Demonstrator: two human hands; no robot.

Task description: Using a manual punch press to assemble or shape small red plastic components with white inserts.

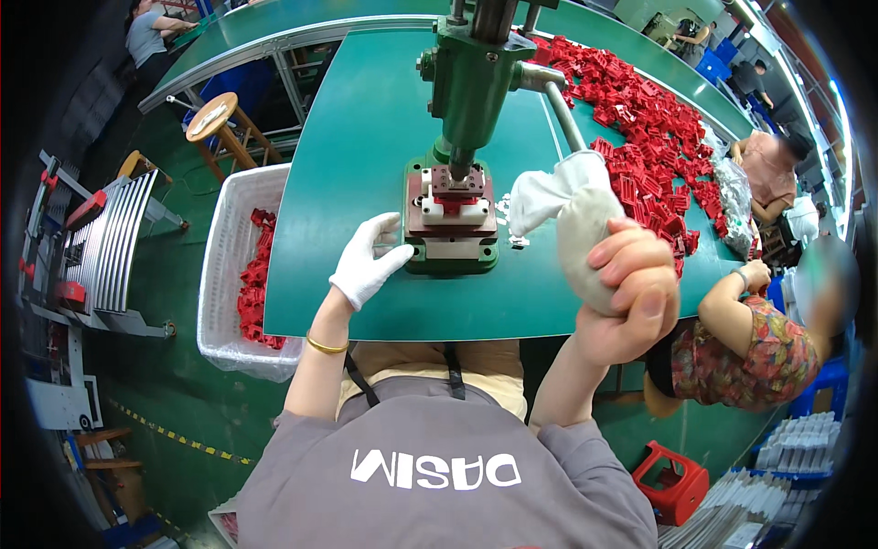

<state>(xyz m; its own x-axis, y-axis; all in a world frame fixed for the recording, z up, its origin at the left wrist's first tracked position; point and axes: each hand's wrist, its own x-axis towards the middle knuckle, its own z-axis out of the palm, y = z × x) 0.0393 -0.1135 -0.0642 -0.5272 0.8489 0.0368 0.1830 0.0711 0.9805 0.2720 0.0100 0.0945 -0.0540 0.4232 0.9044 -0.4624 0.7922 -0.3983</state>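
Observation:
A green hand press (471, 87) stands on the table in front of me, its ram down over a metal fixture (455, 203). A red plastic part (457, 205) shows partly inside the fixture between white blocks. My right hand (631, 284), bare, is wrapped round the cloth-covered grip (585, 240) of the press lever (565, 117). In a white glove, my left hand (370, 261) rests just left of the press base, thumb and fingers apart, holding nothing. Small white pieces (512, 236) lie right of the base.
Red plastic parts (631, 119) are heaped along the table's right side. A white crate (219, 284) with more red parts stands left of the green table (315, 201). A co-worker (754, 348) sits close on the right. Behind the crate is a wooden stool (219, 119).

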